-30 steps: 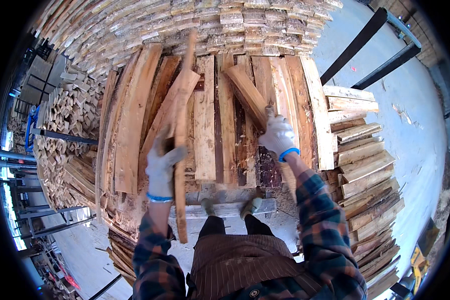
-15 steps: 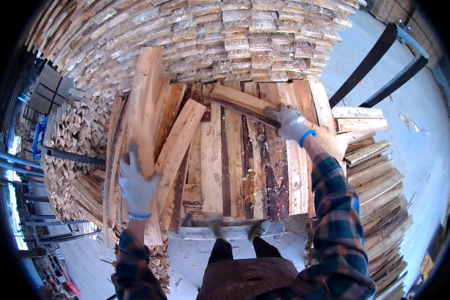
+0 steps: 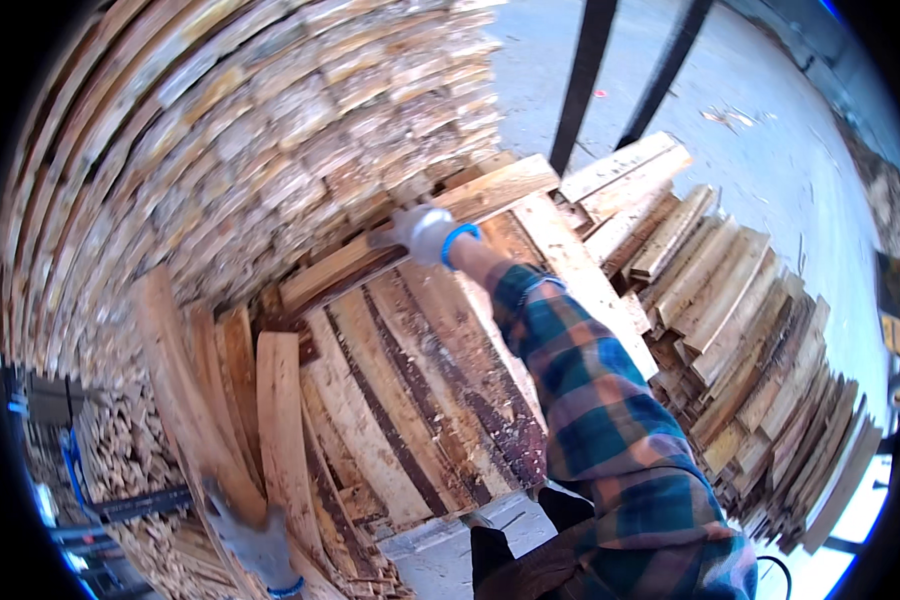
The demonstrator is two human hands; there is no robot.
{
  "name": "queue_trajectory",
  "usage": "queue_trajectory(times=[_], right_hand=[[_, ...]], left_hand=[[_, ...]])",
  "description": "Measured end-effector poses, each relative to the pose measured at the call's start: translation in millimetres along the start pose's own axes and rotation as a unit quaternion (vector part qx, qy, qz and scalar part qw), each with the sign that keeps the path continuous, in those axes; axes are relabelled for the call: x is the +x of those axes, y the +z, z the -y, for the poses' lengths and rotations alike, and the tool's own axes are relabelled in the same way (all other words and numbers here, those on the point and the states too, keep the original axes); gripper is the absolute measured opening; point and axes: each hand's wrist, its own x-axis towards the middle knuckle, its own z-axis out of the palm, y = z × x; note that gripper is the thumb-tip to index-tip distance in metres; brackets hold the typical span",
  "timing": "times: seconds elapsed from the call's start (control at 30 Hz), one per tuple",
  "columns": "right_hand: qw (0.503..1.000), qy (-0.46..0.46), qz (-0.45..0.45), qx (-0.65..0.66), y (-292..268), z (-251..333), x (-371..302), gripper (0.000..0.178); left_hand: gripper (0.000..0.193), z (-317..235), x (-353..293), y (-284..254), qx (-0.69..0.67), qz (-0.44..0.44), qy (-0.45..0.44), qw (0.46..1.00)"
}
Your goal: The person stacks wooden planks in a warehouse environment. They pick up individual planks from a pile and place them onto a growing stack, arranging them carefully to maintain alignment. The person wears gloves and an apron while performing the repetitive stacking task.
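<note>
Both my hands wear pale grey work gloves. My right hand [image 3: 422, 235] is closed on a bark-edged wooden plank [image 3: 505, 190], which lies crosswise over the far ends of the laid boards [image 3: 410, 370], close to the tall stack. At the lower left my left hand [image 3: 255, 550] grips the near end of a long wooden plank [image 3: 195, 390], slightly blurred, its thumb on one side and fingers on the other. Just right of that plank, a shorter loose plank [image 3: 285, 430] slants over the boards. The left fingertips are partly smeared by motion.
A tall stack of boards [image 3: 300, 130] rises behind the laid boards. On the right is a pile of planks [image 3: 720, 300], with two dark upright bars [image 3: 582, 85] beyond it. Short wood pieces [image 3: 125, 440] are heaped at far left, near a dark bar [image 3: 145, 503].
The view has turned to the right. My right hand has pushed its plank away from me, toward the tall stack, and the plank now lies crosswise. The left hand stays on its plank.
</note>
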Motion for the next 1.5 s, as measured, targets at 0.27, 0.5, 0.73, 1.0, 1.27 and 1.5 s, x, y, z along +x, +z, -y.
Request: queue_trajectory(times=[0.27, 0.5, 0.73, 1.0, 1.27, 1.5], right_hand=[[0.976, 0.094, -0.141, 0.134, 13.7, 83.0, -34.5, 0.060], [0.483, -0.047, -0.018, 0.874, -4.4, 242.6, -136.7, 0.081], [0.938, 0.069, 0.150, 0.306, -34.7, 145.3, -252.9, 0.096], [0.974, 0.077, 0.214, -0.002, 19.5, 130.3, -261.1, 0.084], [0.982, -0.114, 0.122, -0.086, 23.7, 135.6, -231.1, 0.081], [0.985, -0.129, -0.050, 0.103, 82.3, 142.9, -222.4, 0.056]], left_hand=[[0.102, -2.0, 12.7, -14.8, -0.017, 0.038, -0.026, 0.999], [0.086, -104.7, -47.1, 15.5, -0.734, 0.150, -0.076, 0.658], [0.079, -158.3, -169.5, 10.7, -0.457, 0.460, 0.034, 0.761], [0.047, -10.8, -264.6, 96.3, -0.704, 0.184, -0.439, 0.527], [0.040, 38.6, -189.7, 88.6, -0.832, -0.036, -0.455, 0.315], [0.051, 64.9, -207.7, 106.8, -0.825, 0.156, -0.436, 0.325]])
